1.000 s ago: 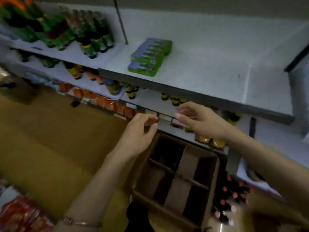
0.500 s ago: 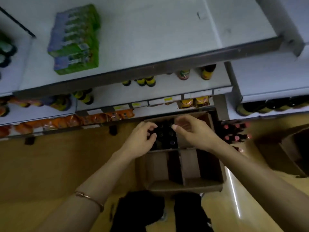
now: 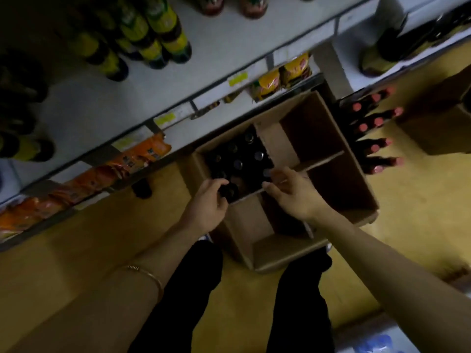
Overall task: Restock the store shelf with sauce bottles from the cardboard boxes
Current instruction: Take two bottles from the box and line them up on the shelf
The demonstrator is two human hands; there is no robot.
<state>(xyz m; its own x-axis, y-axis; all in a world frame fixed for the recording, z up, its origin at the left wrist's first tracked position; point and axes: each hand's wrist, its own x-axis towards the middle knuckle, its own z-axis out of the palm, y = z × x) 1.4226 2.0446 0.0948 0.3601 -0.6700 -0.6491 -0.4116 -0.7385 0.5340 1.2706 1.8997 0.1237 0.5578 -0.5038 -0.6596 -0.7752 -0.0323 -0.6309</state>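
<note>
An open cardboard box [image 3: 362, 200] with dividers stands on the floor before the white store shelf [image 3: 102, 103]. Its far left compartment holds several dark sauce bottles [image 3: 238, 163]; the other compartments look empty. My left hand [image 3: 206, 202] grips the top of the nearest dark bottle [image 3: 229, 191] in that compartment. My right hand [image 3: 290, 193] reaches over the divider, with finger and thumb apart beside another bottle's cap [image 3: 267, 172], holding nothing that I can make out.
Yellow-labelled bottles [image 3: 153, 47] stand on the shelf above, and orange packets [image 3: 142, 154] fill the lowest level. Red-capped dark bottles [image 3: 374, 123] stand right of the box. A second cardboard box [image 3: 438, 123] sits far right. My black-trousered legs [image 3: 193, 301] flank the box.
The view dropped from the shelf to the box. Both hands came down into the bottle compartment, and my left hand closed on a bottle top.
</note>
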